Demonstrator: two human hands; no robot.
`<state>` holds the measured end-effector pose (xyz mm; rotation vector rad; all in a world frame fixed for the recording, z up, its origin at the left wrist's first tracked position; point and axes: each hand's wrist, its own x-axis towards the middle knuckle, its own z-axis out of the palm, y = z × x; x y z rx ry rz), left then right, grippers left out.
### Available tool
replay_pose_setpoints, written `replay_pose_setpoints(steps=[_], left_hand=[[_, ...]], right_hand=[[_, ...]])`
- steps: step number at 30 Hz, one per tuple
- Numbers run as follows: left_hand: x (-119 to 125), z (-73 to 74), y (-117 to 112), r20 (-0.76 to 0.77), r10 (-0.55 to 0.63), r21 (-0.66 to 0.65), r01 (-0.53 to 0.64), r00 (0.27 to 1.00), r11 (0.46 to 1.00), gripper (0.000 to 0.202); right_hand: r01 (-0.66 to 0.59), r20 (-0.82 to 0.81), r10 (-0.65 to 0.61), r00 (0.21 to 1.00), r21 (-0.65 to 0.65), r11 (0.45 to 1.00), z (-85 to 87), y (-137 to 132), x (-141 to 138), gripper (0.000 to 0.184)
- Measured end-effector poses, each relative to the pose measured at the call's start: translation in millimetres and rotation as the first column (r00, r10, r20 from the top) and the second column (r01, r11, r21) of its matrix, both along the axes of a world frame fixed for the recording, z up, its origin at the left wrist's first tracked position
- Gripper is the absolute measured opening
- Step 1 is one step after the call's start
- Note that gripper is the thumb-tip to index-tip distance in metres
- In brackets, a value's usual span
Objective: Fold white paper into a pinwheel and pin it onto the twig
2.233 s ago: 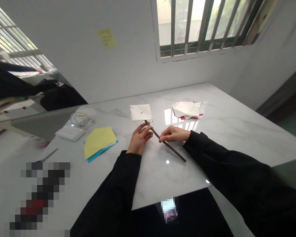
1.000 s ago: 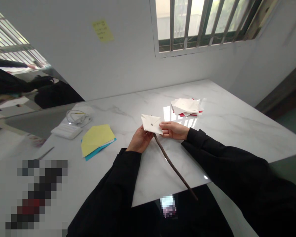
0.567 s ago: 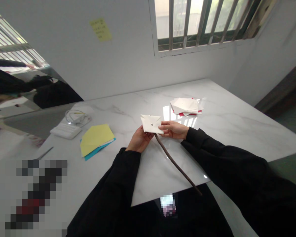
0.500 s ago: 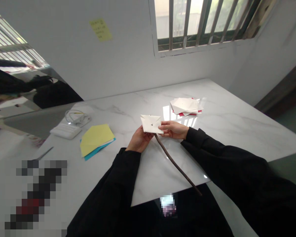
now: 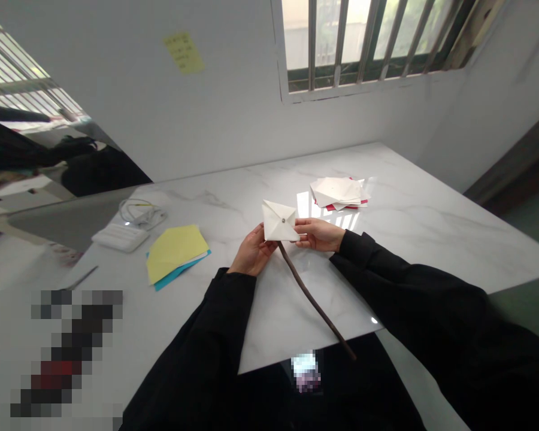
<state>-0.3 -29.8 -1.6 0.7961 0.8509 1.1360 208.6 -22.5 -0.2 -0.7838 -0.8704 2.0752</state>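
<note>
The left hand [image 5: 253,251], half curled, holds the folded white paper [image 5: 275,230] by its left edge, and the right hand [image 5: 322,235] pinches its lower right corner, above the bench [image 5: 431,221]. The brown stick [image 5: 311,296] points from the paper slantwise toward the person's right; the writing on the yellow note [image 5: 183,52] cannot be read.

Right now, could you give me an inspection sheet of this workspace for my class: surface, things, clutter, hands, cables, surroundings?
Surface: glossy marbled table, reflecting light.
Things: folded white paper, held; brown stick, upper end hidden behind it.
Clutter: yellow sheet over blue paper; paper pile; white object.
Hands: left hand at the paper's left edge; right hand at its right.
Cables: white coil beside the white object.
Surroundings: barred window; yellow note on wall.
</note>
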Motion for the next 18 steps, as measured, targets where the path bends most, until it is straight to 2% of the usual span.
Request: replay_pose_setpoints(steps=[3,6,8,11,13,15,18], left_hand=[[-1,-1.1,3,-0.078,0.043,0.020,-0.042,0.996,0.999,0.034],[-2,-4.3,6,-0.152,0.170,0.077,-0.160,0.974,0.984,0.041],[-4,-6.9,9,-0.231,0.241,0.153,-0.210,0.943,0.966,0.042],[-7,-9.0,12,-0.368,0.321,0.289,-0.221,0.873,0.932,0.037],[-8,-8.1,13,-0.404,0.377,0.359,-0.234,0.833,0.903,0.034],[-7,-5.6,13,-0.389,0.387,0.374,-0.241,0.836,0.896,0.037],[-3,-1.1,9,-0.357,0.300,0.307,-0.192,0.885,0.932,0.054]], right_hand=[[0.058,0.062,-0.061,0.996,0.049,0.997,-1.0,4,4,0.017],[0.155,0.162,-0.173,0.972,0.117,0.981,-2.6,9,7,0.021],[0.204,0.209,-0.235,0.949,0.160,0.966,-3.3,10,8,0.023],[0.248,0.233,-0.291,0.928,0.196,0.949,-2.7,9,7,0.023],[0.271,0.247,-0.318,0.915,0.206,0.940,-1.5,7,5,0.023],[0.274,0.268,-0.325,0.907,0.213,0.938,-0.4,6,4,0.023],[0.247,0.283,-0.310,0.908,0.236,0.940,0.6,4,3,0.023]])
